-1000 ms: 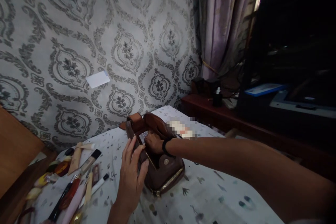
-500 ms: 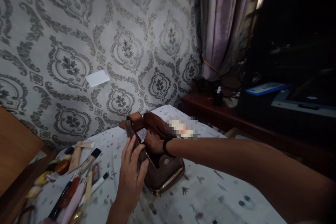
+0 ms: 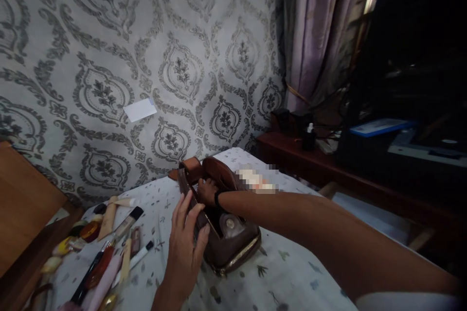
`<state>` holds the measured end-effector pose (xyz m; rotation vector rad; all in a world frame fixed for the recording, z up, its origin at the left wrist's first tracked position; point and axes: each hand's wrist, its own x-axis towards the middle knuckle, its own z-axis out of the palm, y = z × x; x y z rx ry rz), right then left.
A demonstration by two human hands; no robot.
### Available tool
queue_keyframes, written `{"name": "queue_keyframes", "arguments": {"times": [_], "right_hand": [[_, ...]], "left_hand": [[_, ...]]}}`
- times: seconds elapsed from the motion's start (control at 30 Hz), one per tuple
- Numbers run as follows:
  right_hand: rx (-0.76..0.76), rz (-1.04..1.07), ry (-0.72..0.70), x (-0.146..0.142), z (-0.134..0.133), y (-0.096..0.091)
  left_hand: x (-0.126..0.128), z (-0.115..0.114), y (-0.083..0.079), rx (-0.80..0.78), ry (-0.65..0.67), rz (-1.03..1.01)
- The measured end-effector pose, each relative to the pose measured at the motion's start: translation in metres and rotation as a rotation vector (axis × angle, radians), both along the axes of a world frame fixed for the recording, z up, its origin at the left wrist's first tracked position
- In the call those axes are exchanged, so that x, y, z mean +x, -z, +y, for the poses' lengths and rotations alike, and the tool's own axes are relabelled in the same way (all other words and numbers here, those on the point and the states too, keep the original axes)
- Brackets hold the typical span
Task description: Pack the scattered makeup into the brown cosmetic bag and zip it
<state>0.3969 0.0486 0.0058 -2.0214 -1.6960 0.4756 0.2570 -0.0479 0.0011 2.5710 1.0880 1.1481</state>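
A brown leather handbag (image 3: 233, 245) with a gold zip lies open on the patterned white cloth. My left hand (image 3: 184, 240) rests against its near side, fingers spread and fingertips at the zipped rim. My right hand (image 3: 207, 192), a black band round the wrist, reaches down inside the bag. Its fingers are bent, their tips mostly hidden by the bag's wall. A sliver of something silvery shows beside those fingers; what they hold I cannot make out. A brown strap (image 3: 191, 164) loops at the bag's far end.
Several cosmetic tubes, brushes and jars lie at the left, among them a beige tube (image 3: 108, 218) and a black-capped bottle (image 3: 128, 220). A wooden panel (image 3: 25, 204) stands at far left. A blurred-out item (image 3: 257, 180) lies behind the bag. A dark red ledge (image 3: 280, 143) runs along the right.
My right hand has shifted slightly toward the bag's far end. The sparkly silvery piece beside its fingers is now mostly covered. My left hand keeps its place on the bag; the view has shifted slightly.
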Motion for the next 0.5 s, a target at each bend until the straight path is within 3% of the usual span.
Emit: {"name": "queue_keyframes", "arguments": {"times": [0.17, 0.5], "right_hand": [[-0.1, -0.101, 0.117, -0.003, 0.0029, 0.0025], [-0.113, -0.139, 0.067, 0.001, 0.0027, 0.0062]], "left_hand": [[0.0007, -0.0008, 0.0014, 0.003, 0.008, -0.028], [0.0019, -0.0016, 0.0017, 0.009, 0.015, -0.054]]}}
